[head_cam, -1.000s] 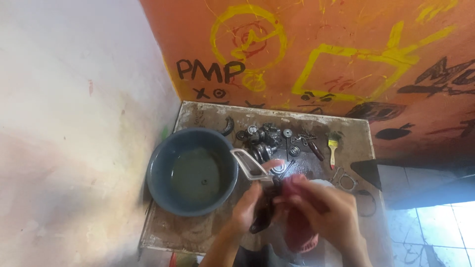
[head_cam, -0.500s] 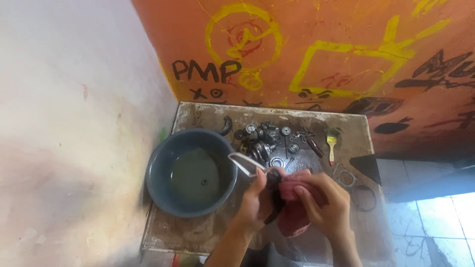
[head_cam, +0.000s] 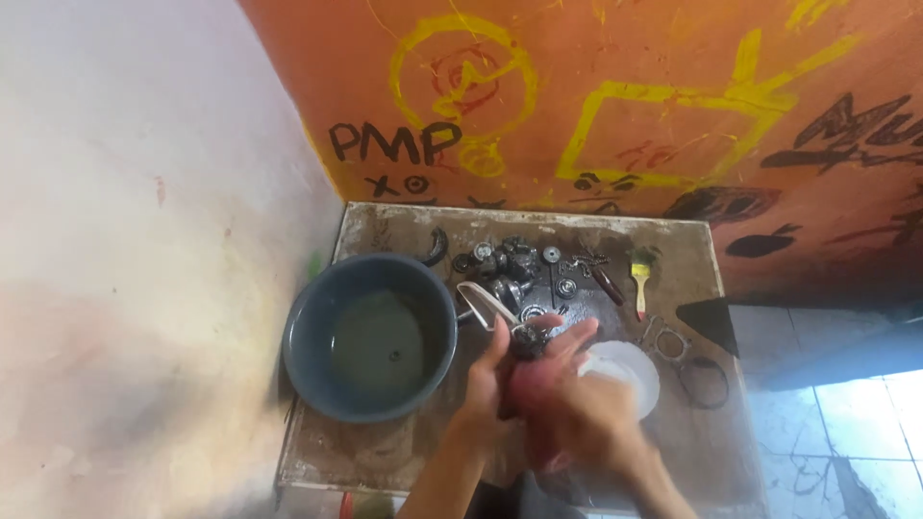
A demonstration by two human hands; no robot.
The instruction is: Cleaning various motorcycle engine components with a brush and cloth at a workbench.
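Change: since half a second ago your hands have stayed clasped together over the tabletop's near middle, and the view has barely shifted; nothing on the surface has moved.
Left hand: your left hand [head_cam: 490, 380] is closed around a small dark metal part [head_cam: 527, 344], fingers curled up beside it, probably to steady it.
Right hand: your right hand [head_cam: 586, 423] is wrapped narrow around a reddish rag [head_cam: 532, 399], pressing it against the same part, which looks like a wiping grip.
Where the part is: held between both hands, above the tabletop, just right of the basin; its exact shape is too blurred to tell.
Beside the hands: a white round lid or dish [head_cam: 630, 370] lies partly under your right hand; a grey-blue basin [head_cam: 317, 336] of murky liquid sits just left, near enough for dipping.
Middle of the tabletop: a pale curved strip [head_cam: 481, 296] leans at the basin's rim; bearings and small metal parts [head_cam: 524, 264] are clustered behind your hands.
Further right: a yellow-handled brush [head_cam: 640, 279], a flat gasket [head_cam: 670, 341] and a dark ring [head_cam: 707, 380] lie apart from the cluster.
Surface: the tabletop [head_cam: 385, 447] is worn, stained and grimy.
Room: an orange wall with yellow and black paint marks [head_cam: 615, 106] stands behind, a pale wall [head_cam: 135, 221] to the left, tiled floor [head_cam: 846, 423] at right.
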